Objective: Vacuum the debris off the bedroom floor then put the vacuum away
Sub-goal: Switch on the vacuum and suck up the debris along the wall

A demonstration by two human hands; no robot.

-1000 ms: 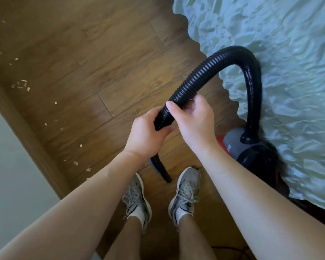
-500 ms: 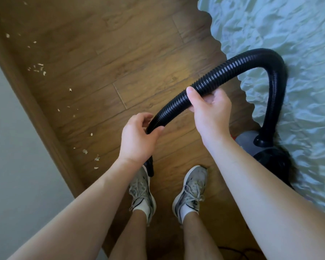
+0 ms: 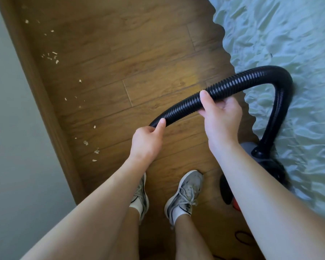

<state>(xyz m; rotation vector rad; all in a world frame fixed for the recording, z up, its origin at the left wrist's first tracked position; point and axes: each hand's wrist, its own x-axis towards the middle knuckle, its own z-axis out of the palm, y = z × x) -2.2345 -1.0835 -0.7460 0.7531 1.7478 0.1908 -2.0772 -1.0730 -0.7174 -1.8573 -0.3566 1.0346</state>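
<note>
Our left hand (image 3: 145,143) and right hand (image 3: 219,119) both curl their fingers round the hose (image 3: 233,85), which arcs down to the vacuum (image 3: 268,166) beside the bed (image 3: 289,34); debris (image 3: 53,57) dots the floor (image 3: 139,53) at left.

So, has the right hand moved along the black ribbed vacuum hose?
Yes. The right hand has shifted toward the pale blue bedspread, past the grey right shoe, leaving bare black ribbed hose between it and the left hand.

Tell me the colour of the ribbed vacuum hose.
The ribbed, flexible vacuum hose is glossy black, seen best in the head view.
</note>
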